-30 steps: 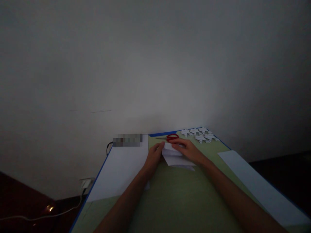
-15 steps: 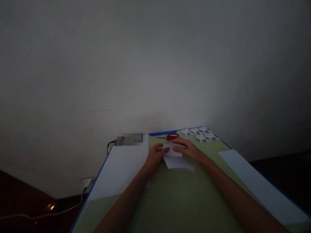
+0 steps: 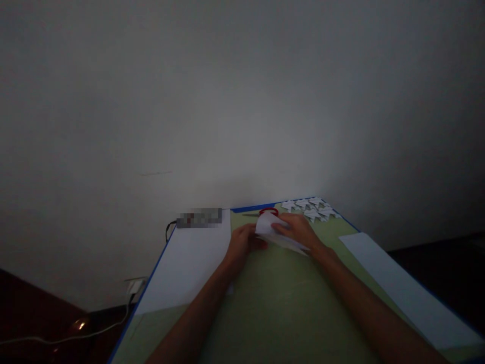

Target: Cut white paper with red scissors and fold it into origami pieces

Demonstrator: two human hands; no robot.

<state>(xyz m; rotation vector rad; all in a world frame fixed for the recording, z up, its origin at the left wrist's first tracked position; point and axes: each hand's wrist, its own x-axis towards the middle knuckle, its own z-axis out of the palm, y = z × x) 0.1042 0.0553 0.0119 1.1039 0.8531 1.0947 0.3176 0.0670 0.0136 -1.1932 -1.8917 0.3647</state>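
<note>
A folded white sheet of paper [image 3: 268, 225] is held just above the table, its upper layer bowed and its loose lower edges pointing right. My right hand [image 3: 300, 230] pinches it from the right, thumb on the near face. At the left edge, my left hand [image 3: 241, 245] is closed on the paper with curled fingers; its fingertips are partly hidden and a little blurred. Right behind the paper lie red-handled scissors [image 3: 269, 211], with the blades pointing left and the handles partly covered.
Several folded white paper shapes [image 3: 312, 208] lie at the back right. A white paper strip [image 3: 401, 283] runs along the table's right edge. On the left, a large white sheet [image 3: 185, 268] has a blurred-out object [image 3: 199, 218] at its top. The wall [image 3: 242, 126] stands right behind.
The paper has turned and tilted, its near flap rising and swinging right. My right fingers have moved lower on it, and my left thumb has slid from its face to below it.
</note>
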